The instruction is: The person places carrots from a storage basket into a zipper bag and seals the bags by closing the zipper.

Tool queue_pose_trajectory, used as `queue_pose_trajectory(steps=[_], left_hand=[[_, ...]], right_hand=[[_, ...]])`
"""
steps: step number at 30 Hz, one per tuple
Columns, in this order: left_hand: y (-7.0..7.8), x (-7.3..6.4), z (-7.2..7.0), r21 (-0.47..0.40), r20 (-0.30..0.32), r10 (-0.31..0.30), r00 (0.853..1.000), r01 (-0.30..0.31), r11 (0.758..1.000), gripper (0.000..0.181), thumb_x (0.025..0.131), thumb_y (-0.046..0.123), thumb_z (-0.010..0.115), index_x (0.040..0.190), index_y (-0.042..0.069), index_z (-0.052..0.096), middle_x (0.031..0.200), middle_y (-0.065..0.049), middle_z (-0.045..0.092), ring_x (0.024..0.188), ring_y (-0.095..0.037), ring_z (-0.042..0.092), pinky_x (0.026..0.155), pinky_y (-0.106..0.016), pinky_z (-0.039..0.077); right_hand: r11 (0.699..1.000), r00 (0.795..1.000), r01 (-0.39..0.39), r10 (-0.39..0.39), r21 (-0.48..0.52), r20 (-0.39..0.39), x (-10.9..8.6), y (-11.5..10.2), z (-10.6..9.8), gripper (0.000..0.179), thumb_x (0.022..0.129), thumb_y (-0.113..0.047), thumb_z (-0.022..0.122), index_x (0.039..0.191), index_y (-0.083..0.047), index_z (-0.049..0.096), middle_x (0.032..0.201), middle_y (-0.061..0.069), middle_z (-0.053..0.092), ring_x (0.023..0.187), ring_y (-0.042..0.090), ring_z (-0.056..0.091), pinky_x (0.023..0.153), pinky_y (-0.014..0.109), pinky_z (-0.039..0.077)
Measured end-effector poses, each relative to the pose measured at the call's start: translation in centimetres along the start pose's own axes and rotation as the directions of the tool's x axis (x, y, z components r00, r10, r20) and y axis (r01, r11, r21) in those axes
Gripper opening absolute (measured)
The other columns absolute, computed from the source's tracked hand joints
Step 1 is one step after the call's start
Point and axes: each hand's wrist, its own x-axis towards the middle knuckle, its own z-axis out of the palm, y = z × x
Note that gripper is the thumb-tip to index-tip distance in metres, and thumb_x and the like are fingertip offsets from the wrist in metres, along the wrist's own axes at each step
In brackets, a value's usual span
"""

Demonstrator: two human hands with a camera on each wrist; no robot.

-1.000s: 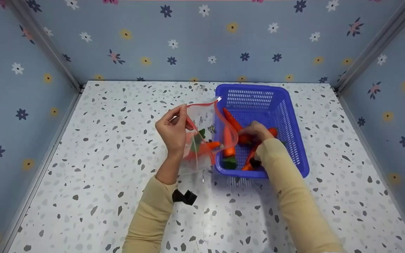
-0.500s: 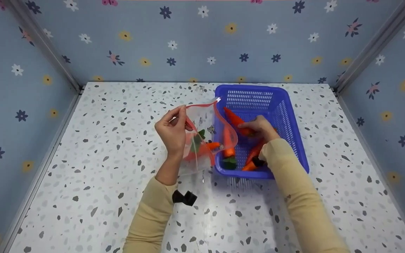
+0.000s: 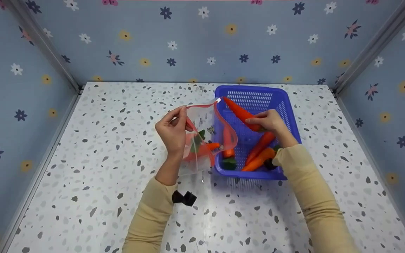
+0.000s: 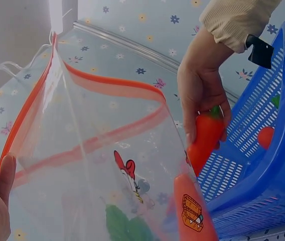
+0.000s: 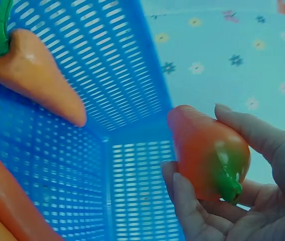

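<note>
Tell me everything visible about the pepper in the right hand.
The pepper is long, glossy, red-orange and plastic-looking, tapering, with green shading around its short green stem. The right hand grips it near the stem end; it appears over the blue basket, tip pointing away and left. Whether it touches the clear bag is unclear.

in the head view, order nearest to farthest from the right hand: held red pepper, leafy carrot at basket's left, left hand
1. Held red pepper, in the right hand
2. Leafy carrot, left in the basket
3. Left hand, leftmost, pinching the bag
</note>
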Motion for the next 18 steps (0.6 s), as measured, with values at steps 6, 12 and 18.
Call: queue_pose_trajectory(steps=[6, 12, 18], left_hand=[[0.0, 0.0, -0.1, 0.012, 0.001, -0.003, 1.000, 0.003, 1.000, 0.013, 0.082, -0.004, 0.058, 0.087, -0.015, 0.063, 0.060, -0.013, 0.057, 0.039, -0.014, 0.051, 0.037, -0.025, 0.045], [0.1, 0.0, -0.1, 0.013, 0.003, -0.003, 1.000, 0.003, 1.000, 0.014, 0.082, -0.004, 0.058, 0.087, -0.015, 0.063, 0.065, -0.012, 0.058, 0.040, -0.014, 0.051, 0.037, -0.025, 0.046], [0.0, 0.1, -0.1, 0.028, 0.015, 0.007, 1.000, -0.008, 1.000, 0.014, 0.083, -0.002, 0.058, 0.087, -0.014, 0.064, 0.063, -0.017, 0.056, 0.040, -0.014, 0.051, 0.037, -0.025, 0.045]], right_hand=[[0.991, 0.991, 0.132, -0.132, -0.024, 0.010, -2.6, -0.1, -1.1, 0.055, 0.073, -0.040, 0.070, 0.109, 0.002, 0.061, 0.097, 0.016, 0.059, 0.075, 0.020, 0.059, 0.069, 0.027, 0.053], [0.979, 0.979, 0.202, -0.202, -0.029, 0.006, -5.8, -0.1, -1.9, 0.060, 0.073, -0.044, 0.068, 0.115, -0.002, 0.059, 0.100, 0.016, 0.058, 0.081, 0.025, 0.056, 0.073, 0.027, 0.051], [0.957, 0.956, 0.291, -0.291, -0.002, -0.026, -9.0, -0.5, -2.4, 0.057, 0.074, -0.040, 0.069, 0.115, -0.002, 0.059, 0.094, 0.015, 0.059, 0.076, 0.024, 0.055, 0.066, 0.023, 0.051]])
